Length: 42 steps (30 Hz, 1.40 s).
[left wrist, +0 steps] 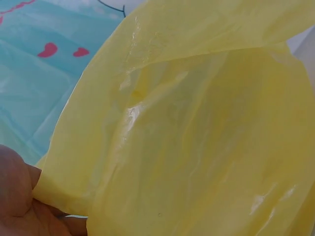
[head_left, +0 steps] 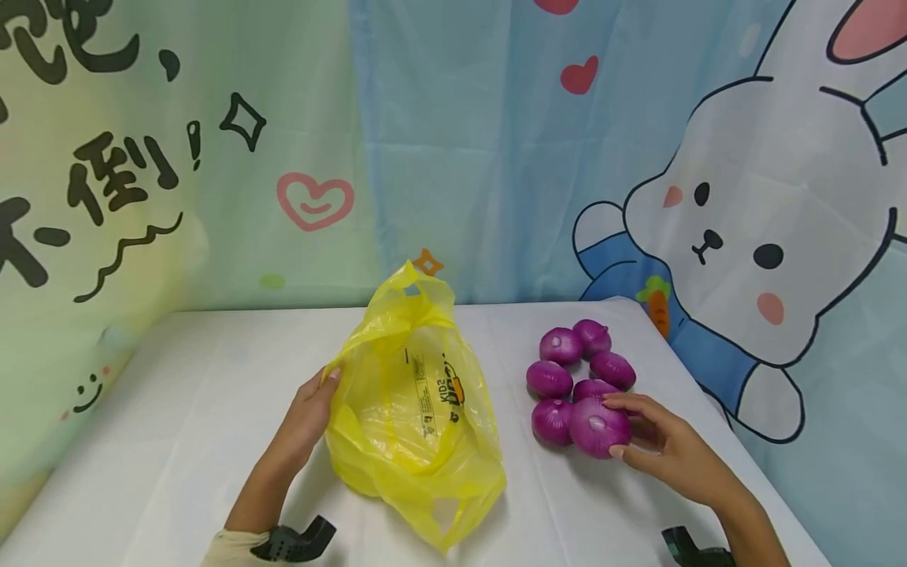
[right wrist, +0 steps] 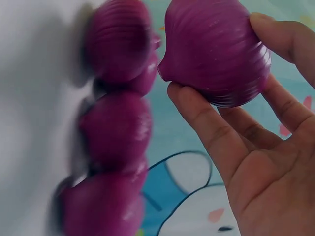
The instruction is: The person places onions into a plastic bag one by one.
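My head feed shows me a white-covered table (head_left: 212,378) across the lower frame, backed by a blue-green cloth (head_left: 453,197) with 2 red hearts (head_left: 579,76) at top centre, dark lettering (head_left: 119,186) at upper left and a white cartoon rabbit (head_left: 765,173) at right.

On my monitor I see a cream left sleeve (head_left: 232,549), an angular black left-wrist camera (head_left: 299,542) and a black right-wrist camera (head_left: 693,550).

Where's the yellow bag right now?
In the head view, the bag is near the middle, between the left hand, which grips its left edge, and the purple onions off to its right.
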Motion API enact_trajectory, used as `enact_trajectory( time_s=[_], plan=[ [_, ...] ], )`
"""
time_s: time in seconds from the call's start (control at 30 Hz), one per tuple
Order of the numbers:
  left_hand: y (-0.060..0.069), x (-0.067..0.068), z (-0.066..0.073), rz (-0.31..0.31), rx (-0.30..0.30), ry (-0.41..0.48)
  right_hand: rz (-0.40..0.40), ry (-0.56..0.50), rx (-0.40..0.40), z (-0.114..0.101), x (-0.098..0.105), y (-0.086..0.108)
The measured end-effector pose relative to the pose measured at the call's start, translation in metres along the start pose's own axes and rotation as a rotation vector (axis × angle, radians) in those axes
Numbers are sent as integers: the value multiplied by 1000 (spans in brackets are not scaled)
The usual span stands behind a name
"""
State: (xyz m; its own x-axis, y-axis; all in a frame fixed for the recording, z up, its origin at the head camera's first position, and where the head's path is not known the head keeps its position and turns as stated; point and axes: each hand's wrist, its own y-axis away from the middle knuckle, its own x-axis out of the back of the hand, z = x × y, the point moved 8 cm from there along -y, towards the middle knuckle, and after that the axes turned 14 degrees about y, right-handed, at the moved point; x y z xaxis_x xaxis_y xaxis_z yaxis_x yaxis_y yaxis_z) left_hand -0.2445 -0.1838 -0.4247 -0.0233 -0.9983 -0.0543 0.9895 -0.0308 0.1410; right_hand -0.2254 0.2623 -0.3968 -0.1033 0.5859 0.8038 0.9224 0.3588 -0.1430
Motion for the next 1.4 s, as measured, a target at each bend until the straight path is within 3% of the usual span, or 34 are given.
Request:
enact_trajectory(
  time_s=[0.17,0.53,0.7,0.83,1.07,1.3,1.4],
  plan=[
    [0,0,0,1,7,-9,18,-57,70,-19,4,-18],
    [1,-5,3,-17,-30,-3,19,-95,46,-49,-4,-49],
    [2,-5,5,-11,-42,-3,15,-130,116,-68,-5,-66],
    [3,-5,3,-6,-26,-21,2,-155,173,-82,-7,-80],
    [4,-6,0,7,-18,-35,-79,-224,193,-108,-19,-101],
    [4,-8,0,5,-24,-24,-51,-282,220,-126,-24,-117],
    [3,-10,0,-4,-26,-21,-73,-310,229,-133,-31,-122]
  ],
)
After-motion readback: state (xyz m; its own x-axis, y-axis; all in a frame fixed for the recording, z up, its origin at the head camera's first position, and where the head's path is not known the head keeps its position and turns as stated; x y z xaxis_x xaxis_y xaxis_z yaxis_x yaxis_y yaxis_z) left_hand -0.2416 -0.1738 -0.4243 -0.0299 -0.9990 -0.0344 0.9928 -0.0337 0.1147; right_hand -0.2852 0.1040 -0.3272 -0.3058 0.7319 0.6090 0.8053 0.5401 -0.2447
